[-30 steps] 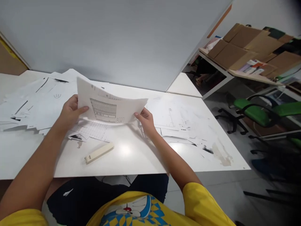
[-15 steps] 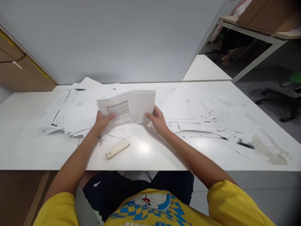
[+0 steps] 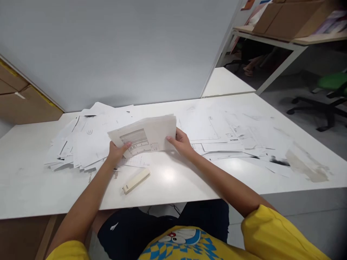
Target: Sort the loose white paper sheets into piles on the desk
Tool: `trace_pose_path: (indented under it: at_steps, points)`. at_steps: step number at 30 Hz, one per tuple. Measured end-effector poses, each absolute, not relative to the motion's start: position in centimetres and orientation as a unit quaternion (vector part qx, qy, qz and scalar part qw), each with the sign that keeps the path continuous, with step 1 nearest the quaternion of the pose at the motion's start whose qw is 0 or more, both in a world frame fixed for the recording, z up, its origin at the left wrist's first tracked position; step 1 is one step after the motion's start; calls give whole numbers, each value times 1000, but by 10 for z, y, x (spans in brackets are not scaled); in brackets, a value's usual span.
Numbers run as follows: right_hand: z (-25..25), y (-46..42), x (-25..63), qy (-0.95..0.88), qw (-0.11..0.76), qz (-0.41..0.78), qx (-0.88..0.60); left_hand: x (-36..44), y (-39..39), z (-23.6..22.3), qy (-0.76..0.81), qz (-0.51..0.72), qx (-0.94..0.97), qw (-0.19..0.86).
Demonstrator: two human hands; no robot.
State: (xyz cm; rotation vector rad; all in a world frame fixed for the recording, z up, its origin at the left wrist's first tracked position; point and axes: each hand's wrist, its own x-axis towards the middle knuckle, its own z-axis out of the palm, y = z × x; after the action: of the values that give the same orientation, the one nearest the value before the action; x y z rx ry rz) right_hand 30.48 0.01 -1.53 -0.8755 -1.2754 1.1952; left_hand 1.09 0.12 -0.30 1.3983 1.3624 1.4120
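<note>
Single head-worn view, forward and down (desk nearby, room beyond).

Wall: plain pale grey panel (image 3: 116,50) behind a white desk (image 3: 27,184) | Left: brown cardboard boxes (image 3: 32,106) by the panel | Right: wood-topped table (image 3: 244,29) with white frame, carrying a cardboard carton (image 3: 290,20); green chair (image 3: 332,81), black wheeled base | Floor (image 3: 273,101): grey | Light: bright glare (image 3: 169,174) on desktop

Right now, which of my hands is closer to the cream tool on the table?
Your left hand. It is just beyond the cream tool, slightly left, holding the papers' left side. Your right hand is farther off, beyond and to the right.
</note>
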Motion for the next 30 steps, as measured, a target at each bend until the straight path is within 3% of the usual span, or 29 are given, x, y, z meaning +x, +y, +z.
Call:
trace_pose_path:
  at_steps: [12, 23, 30]
  points:
    - [-11, 16, 311, -557, 556, 501, -361, 20, -6, 2, 575, 556, 532, 278]
    - [-13, 27, 316, -500, 588, 538, -340, 12, -6, -8, 560, 521, 558, 323]
    - [-16, 30, 312, -541, 561, 522, -345, 19, -12, -1, 578, 486, 559, 341]
